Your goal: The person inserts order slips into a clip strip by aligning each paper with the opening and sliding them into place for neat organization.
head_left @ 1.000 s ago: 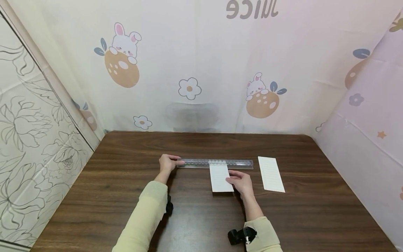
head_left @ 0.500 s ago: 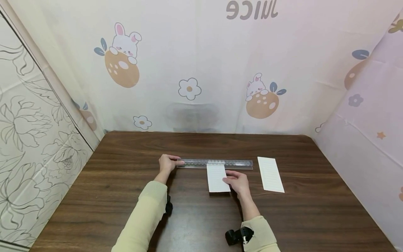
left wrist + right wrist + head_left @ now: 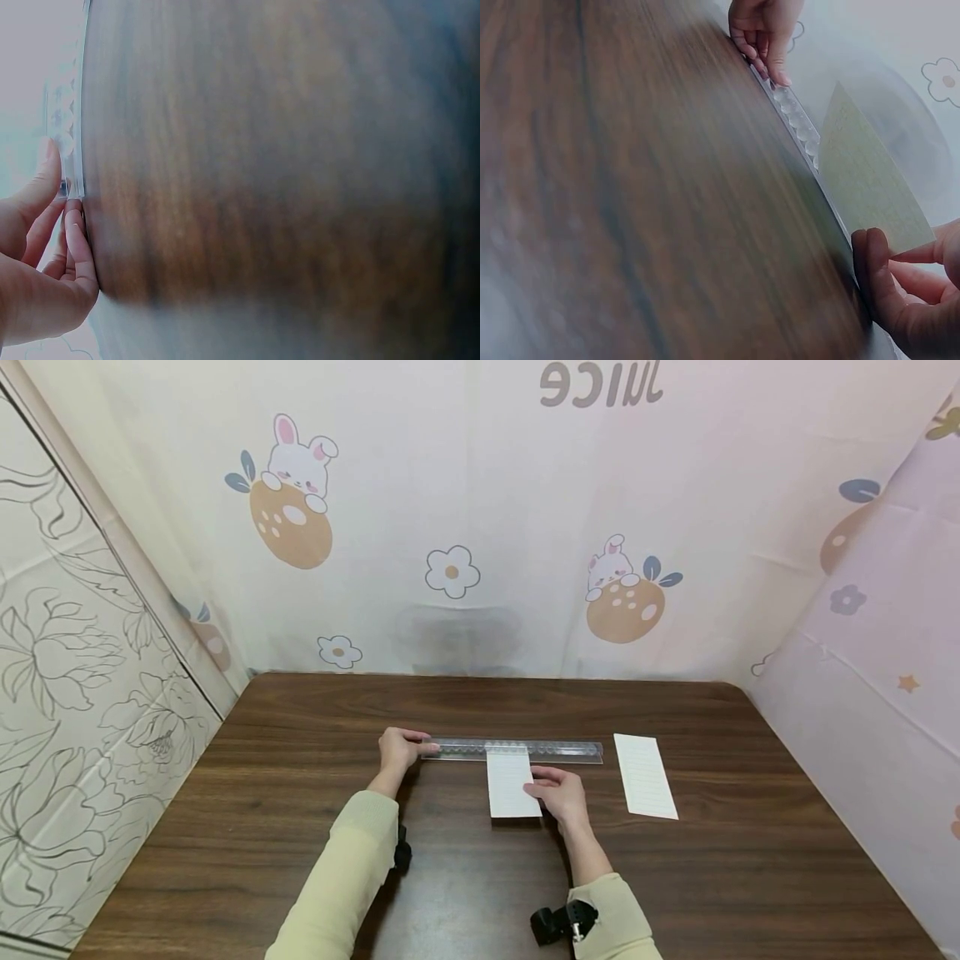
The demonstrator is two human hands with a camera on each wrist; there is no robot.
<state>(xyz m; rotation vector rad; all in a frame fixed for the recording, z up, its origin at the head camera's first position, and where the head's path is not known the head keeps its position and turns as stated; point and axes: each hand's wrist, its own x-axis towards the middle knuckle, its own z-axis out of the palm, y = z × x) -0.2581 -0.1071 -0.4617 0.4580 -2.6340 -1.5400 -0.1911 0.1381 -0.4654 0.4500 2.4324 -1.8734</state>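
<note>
While the left hand (image 3: 399, 748) pinches the left end of the clear ruler (image 3: 517, 749) between thumb and fingertips, the right hand (image 3: 558, 793) grasps a narrow lined paper slip (image 3: 511, 783) by its right edge, thumb on top and fingers curled beneath. The ruler lies flat on the dark wooden tabletop (image 3: 300, 827), running left to right, and the slip's far end touches or just overlaps its near edge; from the head view I cannot tell whether the paper lies under or over the plastic. The right wrist view shows the slip lifted off the wood on the held side, so it is thin enough to bow under its own weight.

The slip looks very light and limp, easy to crease or tear, and likely to slide freely on the smooth wood; a gentle pinch at an edge near the middle seems the safest hold. The ruler looks stiff, light and slick, with a row of round bumps or holes along it, so pressing down at one end should keep it from pivoting.

A second lined slip (image 3: 645, 775) lies flat to the right, well apart from both hands.
</note>
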